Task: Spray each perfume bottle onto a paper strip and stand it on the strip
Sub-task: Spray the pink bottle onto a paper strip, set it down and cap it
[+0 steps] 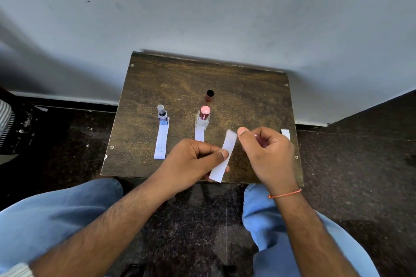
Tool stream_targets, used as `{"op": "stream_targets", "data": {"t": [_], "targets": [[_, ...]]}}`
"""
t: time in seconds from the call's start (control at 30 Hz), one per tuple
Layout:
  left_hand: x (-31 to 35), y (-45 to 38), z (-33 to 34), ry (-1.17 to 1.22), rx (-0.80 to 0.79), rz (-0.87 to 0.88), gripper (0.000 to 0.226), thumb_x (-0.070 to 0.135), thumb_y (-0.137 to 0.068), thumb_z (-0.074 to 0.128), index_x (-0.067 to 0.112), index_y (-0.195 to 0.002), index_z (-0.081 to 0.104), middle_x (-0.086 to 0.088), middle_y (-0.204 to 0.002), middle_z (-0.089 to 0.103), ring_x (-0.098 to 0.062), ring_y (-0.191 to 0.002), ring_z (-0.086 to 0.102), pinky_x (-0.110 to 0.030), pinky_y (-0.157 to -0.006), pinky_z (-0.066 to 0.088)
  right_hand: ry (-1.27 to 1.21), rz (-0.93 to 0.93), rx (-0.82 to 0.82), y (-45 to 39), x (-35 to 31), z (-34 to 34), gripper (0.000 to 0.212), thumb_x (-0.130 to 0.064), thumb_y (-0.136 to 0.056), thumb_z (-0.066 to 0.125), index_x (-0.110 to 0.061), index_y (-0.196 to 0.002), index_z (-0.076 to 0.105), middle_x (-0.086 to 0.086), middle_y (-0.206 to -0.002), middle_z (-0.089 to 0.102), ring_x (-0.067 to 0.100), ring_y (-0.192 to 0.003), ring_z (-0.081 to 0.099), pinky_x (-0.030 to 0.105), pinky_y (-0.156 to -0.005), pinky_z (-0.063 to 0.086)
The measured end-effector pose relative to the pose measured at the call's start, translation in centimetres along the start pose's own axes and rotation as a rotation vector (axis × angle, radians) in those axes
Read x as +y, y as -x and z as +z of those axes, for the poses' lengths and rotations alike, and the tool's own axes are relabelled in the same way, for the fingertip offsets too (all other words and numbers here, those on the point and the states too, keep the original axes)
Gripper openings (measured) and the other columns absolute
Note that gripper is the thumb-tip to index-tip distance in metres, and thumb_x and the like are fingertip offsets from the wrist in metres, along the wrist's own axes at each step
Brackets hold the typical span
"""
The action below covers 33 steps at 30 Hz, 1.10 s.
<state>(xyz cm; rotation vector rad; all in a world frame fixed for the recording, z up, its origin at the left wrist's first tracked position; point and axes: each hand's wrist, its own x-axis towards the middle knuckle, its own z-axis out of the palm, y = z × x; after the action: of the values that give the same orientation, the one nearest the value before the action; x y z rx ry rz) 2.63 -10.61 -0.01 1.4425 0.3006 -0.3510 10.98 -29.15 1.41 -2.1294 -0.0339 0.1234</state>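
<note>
My left hand (193,159) pinches a white paper strip (224,157) between thumb and fingers, tilted above the table's front edge. My right hand (265,153) grips a small pinkish bottle (260,140), mostly hidden in the fingers, with the thumb on top right next to the strip's upper end. A blue bottle (162,116) with a grey cap stands on the far end of a strip (161,141) at the left. A clear bottle (203,118) with a pink cap stands on a second strip (199,134) in the middle.
A dark red cap (209,96) stands open-end up behind the clear bottle. Another white strip (286,134) lies near the right edge of the small wooden table (247,96). The table stands against a grey wall. My knees in blue jeans flank the front.
</note>
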Motion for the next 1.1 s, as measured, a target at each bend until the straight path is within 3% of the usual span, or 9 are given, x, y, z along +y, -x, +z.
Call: {"op": "stream_targets", "data": {"t": [0.13, 0.33, 0.5, 0.57, 0.63, 0.8, 0.93, 1.07, 1.1], "targets": [[-0.1, -0.1, -0.1, -0.006, 0.003, 0.010, 0.027, 0.038, -0.106, 0.071, 0.023, -0.092, 0.089, -0.003, -0.087, 0.085, -0.010, -0.075, 0.073, -0.025, -0.069, 0.057, 0.013, 0.014, -0.040, 0.0, 0.2, 0.0, 0.063, -0.074, -0.082, 0.067, -0.013, -0.067, 0.067, 0.005, -0.066, 0.067, 0.002, -0.059, 0.053, 0.018, -0.056, 0.042], [-0.1, -0.1, -0.3, -0.038, 0.023, 0.051, 0.026, 0.036, -0.107, 0.070, 0.028, -0.090, 0.089, 0.006, -0.082, 0.083, 0.000, -0.071, 0.071, -0.015, -0.067, 0.052, -0.040, 0.047, -0.116, -0.2, 0.1, -0.4, 0.084, -0.094, -0.077, 0.062, -0.010, -0.072, 0.064, 0.012, -0.071, 0.066, 0.010, -0.063, 0.056, 0.035, -0.066, 0.051], [-0.1, -0.2, -0.3, -0.138, 0.060, 0.096, 0.026, 0.040, -0.107, 0.069, 0.032, -0.090, 0.088, -0.001, -0.081, 0.083, -0.011, -0.073, 0.068, -0.027, -0.069, 0.050, -0.066, 0.055, -0.137, -0.1, 0.0, -0.4, 0.065, -0.073, -0.085, 0.067, -0.010, -0.069, 0.063, 0.017, -0.071, 0.063, 0.012, -0.063, 0.053, 0.039, -0.066, 0.048], [-0.2, -0.3, -0.3, -0.176, 0.069, 0.110, 0.025, 0.041, -0.106, 0.069, 0.031, -0.093, 0.088, -0.014, -0.084, 0.081, -0.020, -0.075, 0.064, -0.039, -0.068, 0.051, -0.065, 0.053, -0.146, -0.1, -0.1, -0.4, 0.061, -0.069, -0.085, 0.067, -0.010, -0.068, 0.062, 0.016, -0.069, 0.062, 0.010, -0.062, 0.051, 0.036, -0.065, 0.046], [-0.3, -0.2, -0.3, -0.193, 0.080, 0.112, 0.022, 0.040, -0.106, 0.070, 0.032, -0.098, 0.088, -0.012, -0.089, 0.084, -0.020, -0.079, 0.066, -0.048, -0.073, 0.058, -0.053, 0.055, -0.147, -0.2, 0.0, -0.5, 0.060, -0.067, -0.085, 0.066, -0.010, -0.067, 0.062, 0.014, -0.068, 0.061, 0.008, -0.061, 0.050, 0.036, -0.064, 0.045], [0.0, -0.1, -0.2, -0.199, 0.079, 0.111, 0.021, 0.035, -0.106, 0.070, 0.032, -0.096, 0.088, 0.010, -0.089, 0.085, -0.007, -0.081, 0.074, -0.032, -0.076, 0.056, -0.089, 0.067, -0.139, -0.2, -0.1, -0.4, 0.065, -0.075, -0.085, 0.067, -0.011, -0.070, 0.064, 0.014, -0.067, 0.063, 0.012, -0.062, 0.054, 0.042, -0.065, 0.049], [0.0, -0.2, -0.1, -0.201, 0.087, 0.102, 0.021, 0.034, -0.106, 0.070, 0.026, -0.099, 0.089, 0.002, -0.090, 0.086, -0.026, -0.082, 0.079, -0.036, -0.071, 0.059, -0.175, 0.165, -0.185, -0.3, -0.5, -0.7, 0.066, -0.084, -0.078, 0.064, -0.019, -0.071, 0.070, -0.009, -0.053, 0.056, 0.005, -0.048, 0.049, 0.024, -0.051, 0.039], [0.1, -0.3, 0.2, -0.146, 0.087, 0.091, 0.023, 0.029, -0.106, 0.070, 0.019, -0.095, 0.088, -0.006, -0.083, 0.083, -0.010, -0.069, 0.068, -0.020, -0.063, 0.052, -0.347, 0.329, -0.403, -0.3, -0.6, -1.4, 0.091, -0.093, -0.059, 0.075, -0.011, -0.098, 0.073, 0.000, -0.067, 0.049, 0.006, -0.047, 0.041, 0.018, -0.042, 0.026], [0.1, -0.4, 0.3, -0.130, 0.088, 0.084, 0.024, 0.028, -0.107, 0.070, 0.018, -0.094, 0.088, -0.003, -0.079, 0.082, -0.008, -0.067, 0.067, -0.019, -0.061, 0.052, -0.364, 0.336, -0.449, -0.3, -0.6, -1.6, 0.085, -0.087, -0.061, 0.081, -0.012, -0.100, 0.072, -0.001, -0.070, 0.051, 0.006, -0.048, 0.042, 0.018, -0.042, 0.026]]}}
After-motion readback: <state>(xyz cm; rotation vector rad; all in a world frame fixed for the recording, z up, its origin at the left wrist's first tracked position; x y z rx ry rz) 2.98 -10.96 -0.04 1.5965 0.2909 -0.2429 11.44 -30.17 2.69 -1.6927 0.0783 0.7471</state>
